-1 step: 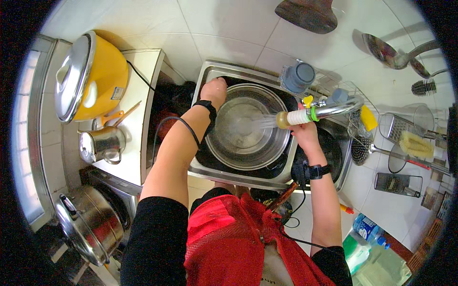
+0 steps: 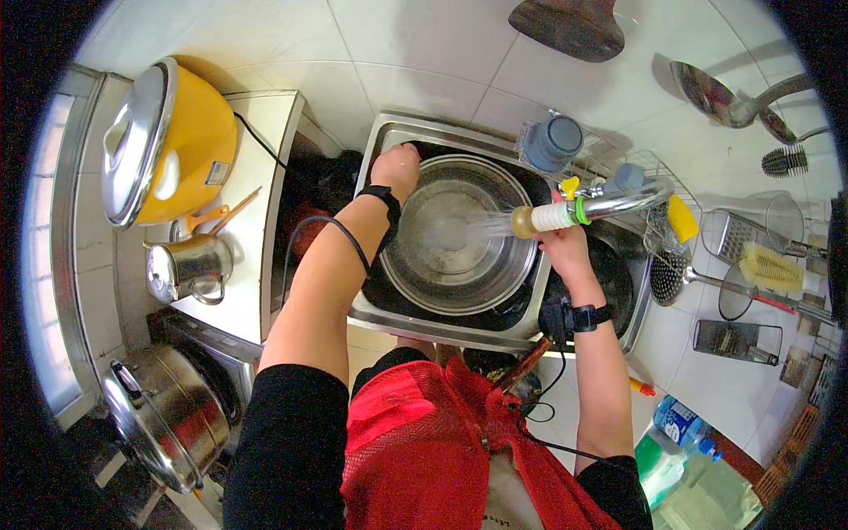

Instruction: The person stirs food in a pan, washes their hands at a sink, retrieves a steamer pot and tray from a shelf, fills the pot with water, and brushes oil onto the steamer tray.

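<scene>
A round stainless steel basin [image 2: 455, 300] sits in the left bowl of the double sink [image 2: 382, 322], with water in it. My left hand [image 2: 397, 170] is closed at the basin's upper left rim; its fingertips are partly hidden. Water sprays leftward into the basin from the faucet's ribbed white extension nozzle [image 2: 549, 217], which has a tan tip and a green clamp. My right hand [image 2: 565, 247] wraps round this nozzle from below, and one fingertip shows above it, beside a small yellow tap handle [image 2: 571, 187].
Behind the sink, a wire rack [image 2: 530, 150] holds a grey-blue cup [image 2: 556, 143] and a yellow sponge [image 2: 682, 218]. Ladles, graters and strainers hang along the right wall. A yellow cooker [image 2: 190, 150] and a metal pitcher [image 2: 181, 272] stand on the left counter [image 2: 256, 212].
</scene>
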A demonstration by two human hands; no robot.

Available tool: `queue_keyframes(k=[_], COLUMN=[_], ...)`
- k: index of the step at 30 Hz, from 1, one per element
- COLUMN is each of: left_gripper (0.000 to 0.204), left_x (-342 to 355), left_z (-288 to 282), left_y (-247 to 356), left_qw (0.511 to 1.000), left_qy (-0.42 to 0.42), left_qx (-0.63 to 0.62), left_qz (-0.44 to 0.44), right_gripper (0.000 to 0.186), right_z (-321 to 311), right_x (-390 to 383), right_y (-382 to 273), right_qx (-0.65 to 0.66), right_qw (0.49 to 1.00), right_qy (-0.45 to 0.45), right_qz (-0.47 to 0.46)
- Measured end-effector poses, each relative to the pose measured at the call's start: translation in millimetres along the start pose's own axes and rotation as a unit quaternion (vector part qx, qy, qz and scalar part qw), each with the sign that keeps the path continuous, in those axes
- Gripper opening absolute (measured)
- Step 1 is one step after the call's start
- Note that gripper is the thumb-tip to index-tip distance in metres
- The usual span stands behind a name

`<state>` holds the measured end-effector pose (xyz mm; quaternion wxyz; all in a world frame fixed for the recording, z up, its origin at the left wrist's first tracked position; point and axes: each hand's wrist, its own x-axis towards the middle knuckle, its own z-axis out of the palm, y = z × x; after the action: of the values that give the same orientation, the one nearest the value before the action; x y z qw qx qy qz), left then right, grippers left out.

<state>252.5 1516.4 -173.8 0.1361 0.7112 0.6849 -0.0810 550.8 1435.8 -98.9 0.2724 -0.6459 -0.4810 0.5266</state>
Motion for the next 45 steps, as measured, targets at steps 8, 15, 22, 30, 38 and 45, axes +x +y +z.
queue_keyframes(k=[8, 15, 22, 30, 38, 45], left_gripper=[0.019, 0.021, 0.021, 0.019, 0.018, 0.018], left_x=[0, 1, 2, 3, 2, 5], left_z=[-1, 2, -2, 4, 1, 8], left_y=[2, -2, 0, -2, -2, -3], left_qw=[1.000, 1.000, 1.000, 1.000, 1.000, 1.000], left_qy=[0.011, -0.001, -0.012, 0.010, 0.000, 0.013], left_qx=[-0.003, 0.022, -0.003, -0.005, -0.014, -0.003], left_qz=[-0.001, -0.001, -0.002, -0.003, -0.002, 0.004], right_gripper=[0.071, 0.068, 0.062, 0.058, 0.059, 0.064], right_z=[-6, 1, 6, 7, 11, 11], right_x=[14, 14, 13, 17, 10, 9], right_y=[31, 26, 32, 35, 20, 20], right_qx=[-0.083, -0.087, -0.085, -0.149, -0.105, -0.096], right_qw=[0.995, 0.994, 0.995, 0.985, 0.994, 0.995], right_qy=[0.017, 0.008, 0.007, -0.002, -0.041, -0.034], right_qz=[-0.057, -0.065, -0.060, -0.083, 0.008, -0.007])
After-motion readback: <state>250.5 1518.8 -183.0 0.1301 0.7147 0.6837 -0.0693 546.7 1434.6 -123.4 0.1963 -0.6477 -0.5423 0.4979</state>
